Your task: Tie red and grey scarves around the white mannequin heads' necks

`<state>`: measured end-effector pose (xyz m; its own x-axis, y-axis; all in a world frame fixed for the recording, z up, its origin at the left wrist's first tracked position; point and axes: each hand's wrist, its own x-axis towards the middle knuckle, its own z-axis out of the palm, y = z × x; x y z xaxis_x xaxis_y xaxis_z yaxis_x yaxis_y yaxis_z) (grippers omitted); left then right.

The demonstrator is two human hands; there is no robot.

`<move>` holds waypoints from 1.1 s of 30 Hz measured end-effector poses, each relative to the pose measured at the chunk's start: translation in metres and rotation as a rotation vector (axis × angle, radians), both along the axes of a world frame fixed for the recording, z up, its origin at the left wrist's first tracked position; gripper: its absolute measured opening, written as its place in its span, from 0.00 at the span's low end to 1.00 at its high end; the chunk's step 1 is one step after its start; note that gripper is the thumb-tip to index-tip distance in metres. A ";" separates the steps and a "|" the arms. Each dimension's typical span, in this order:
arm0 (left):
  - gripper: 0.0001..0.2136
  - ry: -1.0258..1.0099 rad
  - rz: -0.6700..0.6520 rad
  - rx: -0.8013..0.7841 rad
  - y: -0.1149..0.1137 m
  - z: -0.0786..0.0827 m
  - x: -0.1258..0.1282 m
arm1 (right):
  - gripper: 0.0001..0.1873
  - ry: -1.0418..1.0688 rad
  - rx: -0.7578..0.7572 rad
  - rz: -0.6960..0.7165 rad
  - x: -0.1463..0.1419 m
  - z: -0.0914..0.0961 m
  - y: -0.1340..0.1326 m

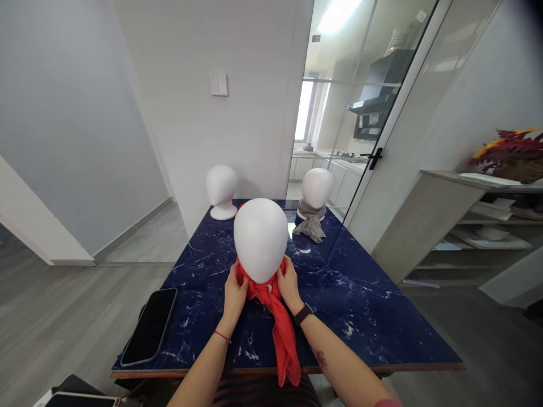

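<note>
A white foam head (260, 238) stands in the middle of the dark blue marble table (365, 316), with a red scarf (283, 333) tied round its neck. The scarf's long tail hangs over the table's near edge. My left hand (235, 295) grips the scarf at the left side of the neck, fingers closed on the cloth. On the right side of the neck my right hand (288, 284) holds the scarf too. There is a black watch on my right wrist and a red string on my left wrist.
Two more white foam heads stand at the far end: a bare one (221, 191) at the left, and one (317, 190) at the right with a grey scarf (310, 225). A black phone (150, 325) lies at the near left edge. Shelves (479, 226) stand right.
</note>
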<state>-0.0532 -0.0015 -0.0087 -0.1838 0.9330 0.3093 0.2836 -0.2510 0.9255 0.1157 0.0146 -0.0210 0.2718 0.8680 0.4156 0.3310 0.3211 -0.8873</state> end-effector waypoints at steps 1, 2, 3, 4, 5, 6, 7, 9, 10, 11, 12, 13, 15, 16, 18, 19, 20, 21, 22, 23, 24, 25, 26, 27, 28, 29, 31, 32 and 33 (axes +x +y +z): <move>0.17 0.059 0.012 0.008 0.000 0.001 0.001 | 0.20 -0.010 -0.002 -0.012 -0.001 0.000 0.001; 0.16 0.102 0.031 0.009 0.000 0.001 0.001 | 0.20 -0.012 -0.004 -0.016 -0.001 0.000 0.001; 0.15 0.129 0.053 0.007 0.000 0.000 0.000 | 0.20 -0.003 -0.007 -0.015 -0.001 -0.001 0.002; 0.15 0.139 0.076 0.003 0.001 -0.001 -0.001 | 0.21 0.020 -0.017 -0.014 0.000 -0.002 0.004; 0.15 0.128 0.101 -0.002 0.002 -0.003 -0.003 | 0.21 0.055 -0.033 -0.016 0.003 -0.003 0.006; 0.17 0.094 0.125 -0.013 0.003 -0.005 -0.005 | 0.22 0.098 -0.053 -0.033 0.006 -0.005 0.008; 0.18 0.041 0.154 -0.035 0.004 -0.008 -0.007 | 0.22 0.136 -0.074 -0.068 0.010 -0.008 0.011; 0.20 -0.048 0.215 -0.102 0.007 -0.016 -0.010 | 0.24 0.144 -0.108 -0.172 0.019 -0.013 0.017; 0.20 -0.047 0.231 -0.129 0.008 -0.019 -0.011 | 0.23 0.096 -0.119 -0.216 0.022 -0.015 0.019; 0.20 -0.016 0.229 -0.141 0.009 -0.022 -0.011 | 0.22 0.019 -0.132 -0.240 0.025 -0.017 0.021; 0.19 0.032 0.206 -0.139 0.010 -0.024 -0.010 | 0.20 -0.076 -0.148 -0.239 0.026 -0.018 0.022; 0.18 0.080 0.171 -0.127 0.010 -0.025 -0.010 | 0.19 -0.174 -0.165 -0.216 0.027 -0.018 0.021; 0.18 0.135 0.099 -0.105 0.009 -0.024 -0.008 | 0.17 -0.326 -0.194 -0.139 0.025 -0.018 0.019; 0.18 0.144 0.077 -0.104 0.009 -0.023 -0.007 | 0.16 -0.370 -0.203 -0.100 0.024 -0.017 0.017; 0.17 0.160 0.055 -0.092 0.007 -0.020 -0.006 | 0.16 -0.405 -0.206 -0.042 0.023 -0.016 0.014; 0.17 0.169 0.049 -0.074 0.006 -0.018 -0.006 | 0.16 -0.399 -0.203 -0.023 0.022 -0.015 0.013; 0.16 0.174 0.049 -0.054 0.005 -0.016 -0.006 | 0.15 -0.381 -0.197 -0.011 0.023 -0.015 0.012; 0.16 0.174 0.052 -0.036 0.003 -0.015 -0.006 | 0.15 -0.350 -0.188 -0.003 0.023 -0.015 0.012; 0.16 0.168 0.055 -0.025 0.002 -0.014 -0.006 | 0.15 -0.306 -0.180 -0.001 0.024 -0.015 0.012; 0.16 0.154 0.059 -0.024 0.000 -0.013 -0.006 | 0.15 -0.250 -0.172 0.000 0.025 -0.015 0.012; 0.16 0.133 0.062 -0.033 -0.001 -0.013 -0.005 | 0.15 -0.184 -0.165 0.002 0.025 -0.015 0.013; 0.16 0.110 0.063 -0.043 -0.002 -0.012 -0.004 | 0.15 -0.110 -0.160 0.008 0.025 -0.015 0.013; 0.15 0.092 0.056 -0.048 -0.003 -0.012 -0.003 | 0.15 -0.027 -0.156 0.018 0.025 -0.016 0.015; 0.15 0.079 0.045 -0.046 -0.004 -0.012 -0.002 | 0.15 0.065 -0.156 0.033 0.025 -0.016 0.016; 0.15 0.071 0.036 -0.039 -0.005 -0.011 -0.001 | 0.16 0.162 -0.157 0.051 0.024 -0.016 0.017; 0.15 0.068 0.030 -0.030 -0.005 -0.011 -0.001 | 0.17 0.263 -0.159 0.074 0.023 -0.016 0.018; 0.15 0.065 0.027 -0.015 -0.005 -0.011 -0.001 | 0.21 0.463 -0.177 0.125 0.020 -0.016 0.019; 0.15 0.064 0.030 -0.016 -0.005 -0.011 -0.002 | 0.21 0.546 -0.199 0.161 0.019 -0.015 0.018; 0.15 0.065 0.032 -0.021 -0.005 -0.011 -0.002 | 0.21 0.613 -0.235 0.204 0.018 -0.014 0.016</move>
